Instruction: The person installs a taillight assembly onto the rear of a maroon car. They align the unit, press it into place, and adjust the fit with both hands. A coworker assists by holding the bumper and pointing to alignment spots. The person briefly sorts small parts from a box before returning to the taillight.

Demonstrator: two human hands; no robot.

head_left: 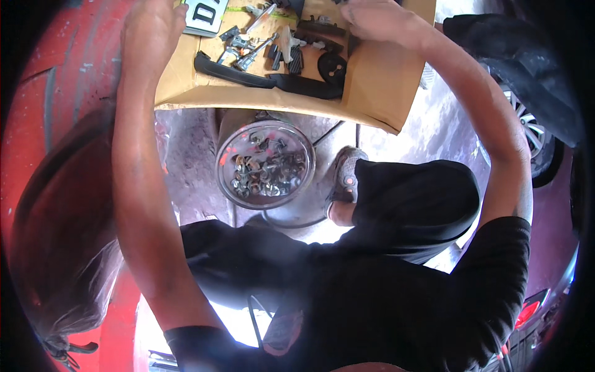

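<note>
A cardboard box (384,87) with one low side stands in front of me, holding loose car parts. At its left side my left hand (154,28) is closed, its thumb by a white licence plate (204,17); what it grips is hidden. Over the box's far right part, my right hand (378,22) has curled fingers next to dark parts; the upper picture edge cuts it off, so its hold cannot be made out. Between the hands lie metal lock parts (248,53), a long black trim strip (235,73) and a round black disc (332,67).
Below the box stands a round tub (221,180) of metal nuts and small fittings, near my shoe (348,173). A red painted panel (31,111) runs along the left, with a plastic-wrapped dark object (68,235) against it. At right are a car wheel (536,133) and dark cloth (527,68).
</note>
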